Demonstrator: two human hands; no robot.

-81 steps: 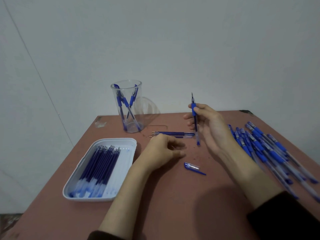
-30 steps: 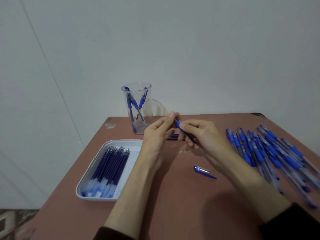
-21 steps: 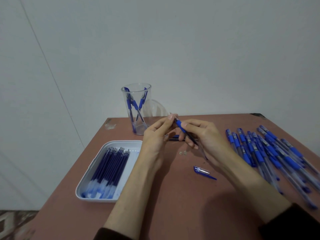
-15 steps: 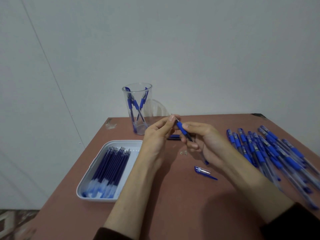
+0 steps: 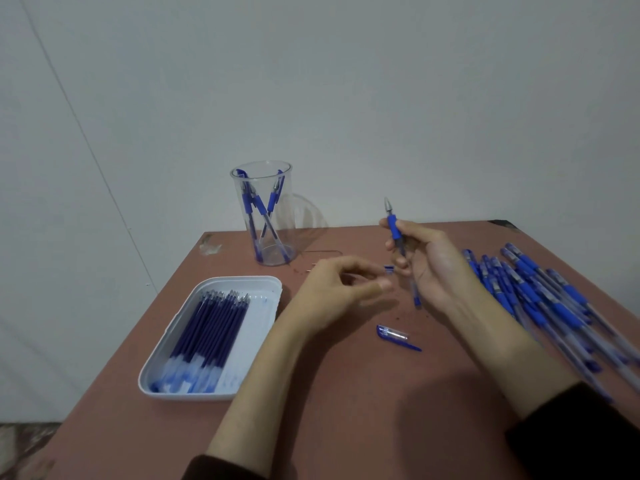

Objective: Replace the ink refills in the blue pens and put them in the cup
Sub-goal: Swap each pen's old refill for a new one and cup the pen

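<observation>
My right hand [image 5: 433, 268] grips a blue pen [image 5: 393, 227] by its rubber grip and holds it nearly upright, metal tip up, above the table. My left hand [image 5: 337, 289] hovers just left of it, fingers loosely curled, with nothing visible in them. The pen's clear-and-blue cap [image 5: 394, 334] lies on the table in front of both hands. At the back stands a clear cup [image 5: 263, 188] with a few blue pens in it. The white tray [image 5: 261, 306] at the left holds several blue refills [image 5: 211, 327]. A blue end of a loose refill [image 5: 388, 269] shows between my hands.
A big pile of blue pens [image 5: 533, 292] covers the right side of the reddish table [image 5: 346, 403]. The table's left edge runs just beyond the tray. A pale wall stands close behind the cup.
My hands have come apart. The left hand let go of the pen tip and dropped toward the table; the right hand swung the pen from slanted to upright and moved right.
</observation>
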